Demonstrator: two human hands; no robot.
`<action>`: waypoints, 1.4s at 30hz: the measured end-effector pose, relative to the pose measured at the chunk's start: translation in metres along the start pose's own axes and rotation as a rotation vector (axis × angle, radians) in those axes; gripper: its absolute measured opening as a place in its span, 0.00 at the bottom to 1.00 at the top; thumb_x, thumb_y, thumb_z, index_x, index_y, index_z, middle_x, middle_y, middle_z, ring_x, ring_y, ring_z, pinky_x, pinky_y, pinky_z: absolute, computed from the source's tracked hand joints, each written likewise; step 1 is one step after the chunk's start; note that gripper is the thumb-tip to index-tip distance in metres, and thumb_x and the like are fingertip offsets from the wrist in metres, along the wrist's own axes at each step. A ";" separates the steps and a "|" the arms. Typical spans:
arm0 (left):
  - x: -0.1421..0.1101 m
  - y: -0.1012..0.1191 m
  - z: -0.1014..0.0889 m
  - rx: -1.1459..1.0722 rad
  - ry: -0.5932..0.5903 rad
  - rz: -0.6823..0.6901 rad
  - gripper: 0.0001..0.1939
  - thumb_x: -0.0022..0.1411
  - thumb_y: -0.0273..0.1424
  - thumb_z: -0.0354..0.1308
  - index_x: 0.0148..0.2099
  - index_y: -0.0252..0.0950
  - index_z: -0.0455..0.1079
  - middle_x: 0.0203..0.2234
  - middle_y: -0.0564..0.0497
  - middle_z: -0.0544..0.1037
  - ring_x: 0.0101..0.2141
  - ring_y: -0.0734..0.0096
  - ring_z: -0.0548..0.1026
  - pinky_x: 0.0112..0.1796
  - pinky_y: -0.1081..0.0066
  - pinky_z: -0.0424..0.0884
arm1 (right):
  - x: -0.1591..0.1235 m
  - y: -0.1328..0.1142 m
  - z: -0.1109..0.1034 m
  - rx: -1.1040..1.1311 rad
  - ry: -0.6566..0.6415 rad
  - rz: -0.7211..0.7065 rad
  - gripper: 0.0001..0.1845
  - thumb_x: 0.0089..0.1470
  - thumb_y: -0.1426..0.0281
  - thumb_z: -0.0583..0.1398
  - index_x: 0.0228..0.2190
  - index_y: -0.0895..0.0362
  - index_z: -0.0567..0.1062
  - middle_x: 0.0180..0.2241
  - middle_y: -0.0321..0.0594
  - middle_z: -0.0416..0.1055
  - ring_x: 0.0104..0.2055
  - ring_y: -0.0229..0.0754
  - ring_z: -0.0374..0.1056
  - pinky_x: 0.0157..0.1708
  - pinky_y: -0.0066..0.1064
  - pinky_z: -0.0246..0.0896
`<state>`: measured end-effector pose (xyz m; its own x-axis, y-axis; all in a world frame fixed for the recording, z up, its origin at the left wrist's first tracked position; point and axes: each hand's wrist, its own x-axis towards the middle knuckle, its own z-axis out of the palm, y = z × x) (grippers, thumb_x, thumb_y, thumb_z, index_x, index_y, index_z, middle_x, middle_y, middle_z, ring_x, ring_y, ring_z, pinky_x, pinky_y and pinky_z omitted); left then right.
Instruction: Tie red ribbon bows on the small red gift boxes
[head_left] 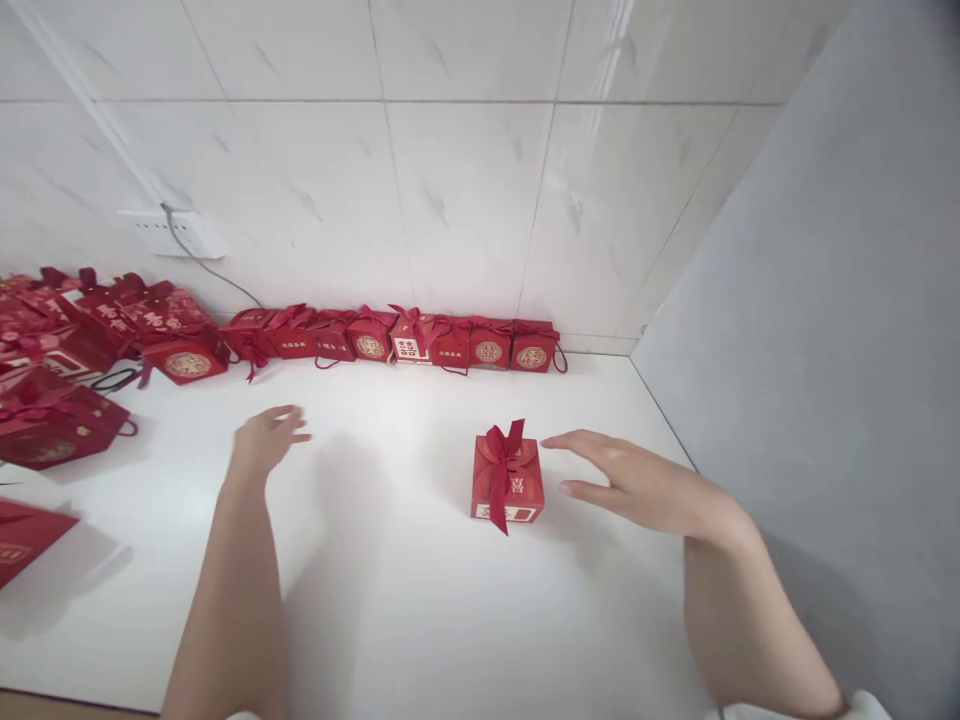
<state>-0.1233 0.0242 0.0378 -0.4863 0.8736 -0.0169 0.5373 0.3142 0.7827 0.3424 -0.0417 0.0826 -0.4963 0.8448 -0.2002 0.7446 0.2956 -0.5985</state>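
A small red gift box [525, 485] with a dark red ribbon bow [501, 470] on top stands on the white table [420, 620], right of the middle. Just to its right is my right hand [630, 480], thumb and fingers apart and holding nothing; the fingertips come close to the box's edge. My left hand [268, 440] hovers over the table at the left, its fingers loosely spread with nothing in them. Behind both hands, a row of similar red gift boxes [450, 345] lines the foot of the wall.
More red boxes and bags [97, 330] crowd the left end of the table, with a red bag [30, 535] nearest me. A tiled wall [465, 180] closes the back, bearing a socket strip [172, 233] with a grey cable. A grey panel [847, 300] bounds the right side.
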 end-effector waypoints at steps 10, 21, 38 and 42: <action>-0.113 0.107 0.098 0.407 -0.853 0.727 0.26 0.52 0.55 0.60 0.48 0.46 0.75 0.40 0.49 0.81 0.37 0.54 0.79 0.31 0.67 0.71 | 0.030 -0.029 0.055 -0.164 0.074 -0.204 0.21 0.61 0.66 0.56 0.56 0.52 0.70 0.55 0.48 0.65 0.59 0.55 0.60 0.53 0.48 0.64; -0.091 0.109 0.087 0.242 -0.807 0.615 0.12 0.62 0.38 0.51 0.34 0.41 0.74 0.30 0.53 0.79 0.31 0.67 0.75 0.31 0.70 0.69 | 0.021 -0.030 0.038 -0.029 0.053 -0.272 0.13 0.64 0.66 0.54 0.43 0.48 0.78 0.53 0.40 0.68 0.53 0.47 0.67 0.51 0.40 0.66; -0.108 0.120 0.089 0.153 -0.775 0.675 0.09 0.62 0.40 0.57 0.40 0.42 0.74 0.41 0.53 0.76 0.42 0.66 0.74 0.41 0.69 0.70 | 0.038 -0.020 0.033 0.406 0.494 -0.160 0.04 0.58 0.68 0.61 0.35 0.53 0.76 0.36 0.36 0.76 0.38 0.39 0.73 0.41 0.32 0.69; -0.118 0.113 0.116 0.203 -0.838 0.817 0.11 0.58 0.35 0.61 0.44 0.41 0.72 0.45 0.50 0.72 0.46 0.62 0.71 0.44 0.66 0.70 | 0.035 -0.016 0.028 0.457 0.319 -0.203 0.13 0.55 0.75 0.61 0.43 0.52 0.71 0.35 0.33 0.75 0.38 0.38 0.72 0.42 0.31 0.67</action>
<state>0.0742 -0.0001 0.0563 0.6131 0.7898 -0.0189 0.6150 -0.4621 0.6390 0.3007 -0.0291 0.0633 -0.3974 0.9046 0.1542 0.3454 0.3031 -0.8882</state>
